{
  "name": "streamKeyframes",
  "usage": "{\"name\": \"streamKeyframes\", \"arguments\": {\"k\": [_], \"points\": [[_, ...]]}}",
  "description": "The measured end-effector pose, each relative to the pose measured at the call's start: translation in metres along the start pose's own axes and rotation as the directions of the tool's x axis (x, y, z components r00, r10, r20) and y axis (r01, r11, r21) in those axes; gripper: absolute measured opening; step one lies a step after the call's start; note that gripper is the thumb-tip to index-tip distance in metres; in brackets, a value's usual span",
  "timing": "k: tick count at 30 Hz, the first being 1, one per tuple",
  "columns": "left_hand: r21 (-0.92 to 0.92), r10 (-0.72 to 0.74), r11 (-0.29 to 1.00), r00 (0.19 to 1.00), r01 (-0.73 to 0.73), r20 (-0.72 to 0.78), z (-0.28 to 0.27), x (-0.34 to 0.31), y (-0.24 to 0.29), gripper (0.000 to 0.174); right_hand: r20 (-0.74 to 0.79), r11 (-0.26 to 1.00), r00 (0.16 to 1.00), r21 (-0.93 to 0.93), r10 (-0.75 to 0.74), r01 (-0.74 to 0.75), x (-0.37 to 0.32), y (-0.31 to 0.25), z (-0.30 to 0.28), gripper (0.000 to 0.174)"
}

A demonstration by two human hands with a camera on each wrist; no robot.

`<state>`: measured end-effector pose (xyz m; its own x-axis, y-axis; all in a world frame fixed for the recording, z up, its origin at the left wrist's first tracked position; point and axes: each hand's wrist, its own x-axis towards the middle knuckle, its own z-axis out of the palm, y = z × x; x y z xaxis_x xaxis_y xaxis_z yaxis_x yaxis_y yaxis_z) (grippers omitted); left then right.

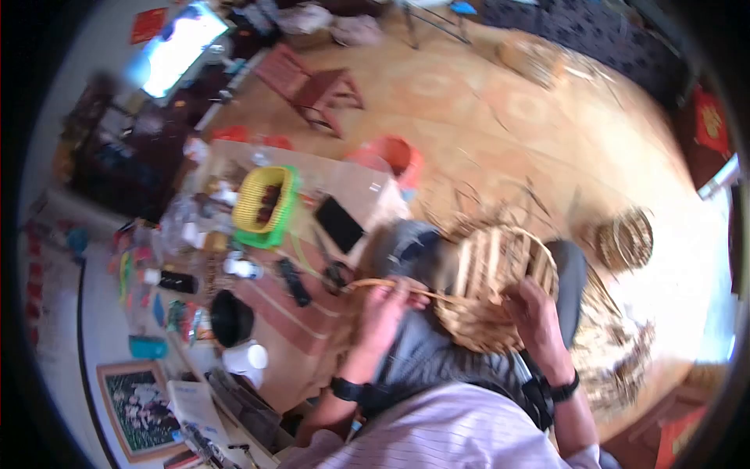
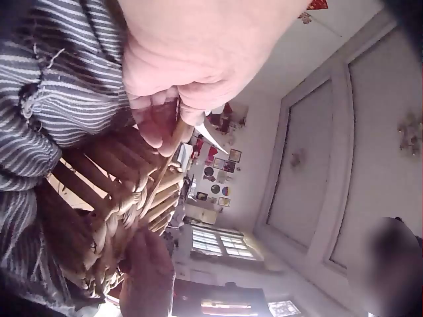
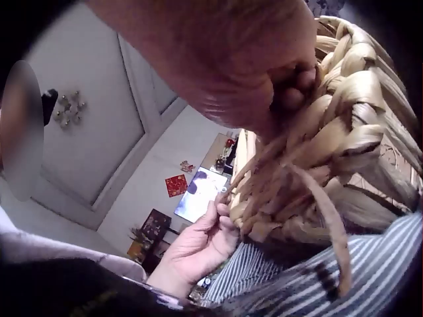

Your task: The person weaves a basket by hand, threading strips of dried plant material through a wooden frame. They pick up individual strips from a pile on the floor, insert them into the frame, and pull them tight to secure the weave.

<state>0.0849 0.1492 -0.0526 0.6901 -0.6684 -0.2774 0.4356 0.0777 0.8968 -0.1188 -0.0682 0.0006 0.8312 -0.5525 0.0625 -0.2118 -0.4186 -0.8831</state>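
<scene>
A round woven basket (image 1: 476, 324) lies on the person's lap, its braided rim (image 3: 357, 99) large in the right wrist view. Between thumb and fingers the left hand (image 1: 387, 309) pinches a long tan strip (image 1: 441, 296) that runs across to the basket. At the rim, the right hand (image 1: 537, 316) has its fingers curled round the weave; in the right wrist view its fingertips are partly hidden. A loose strip end (image 3: 330, 221) hangs from the weave over the striped cloth. In the left wrist view the strip passes under the left hand's fingers (image 2: 155, 122).
Left of the lap, a low table (image 1: 281, 344) bears a yellow basket (image 1: 254, 205), a black phone (image 1: 338, 223), scissors (image 1: 336, 273) and a black bowl (image 1: 231, 318). Another woven basket (image 1: 625, 240) and loose strips (image 1: 617, 352) lie on the floor at right. A red bucket (image 1: 400, 160) stands beyond the table.
</scene>
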Motion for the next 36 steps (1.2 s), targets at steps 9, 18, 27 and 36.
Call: {"name": "streamKeyframes", "arguments": {"k": [9,18,27,36], "points": [[0.058,0.092,0.994,0.996,-0.09,-0.024,-0.007,-0.001,0.013,0.022,-0.107,0.962,0.981,0.24,0.161,-0.132,0.014,-0.007,-0.027,0.013],[0.297,0.169,0.939,0.985,-0.171,0.032,0.032,-0.007,0.06,0.019,0.212,0.937,0.959,0.333,-0.187,0.109,0.05,-0.049,0.047,0.015],[0.866,0.259,0.233,0.887,-0.442,0.383,0.068,0.01,0.05,0.055,-0.066,0.985,0.993,0.148,0.095,-0.084,0.033,-0.032,0.034,0.016],[0.895,0.219,0.18,0.904,-0.408,0.368,0.072,0.017,0.034,0.066,-0.061,0.88,0.962,-0.422,-0.266,0.217,0.035,-0.02,0.061,0.012]]}}
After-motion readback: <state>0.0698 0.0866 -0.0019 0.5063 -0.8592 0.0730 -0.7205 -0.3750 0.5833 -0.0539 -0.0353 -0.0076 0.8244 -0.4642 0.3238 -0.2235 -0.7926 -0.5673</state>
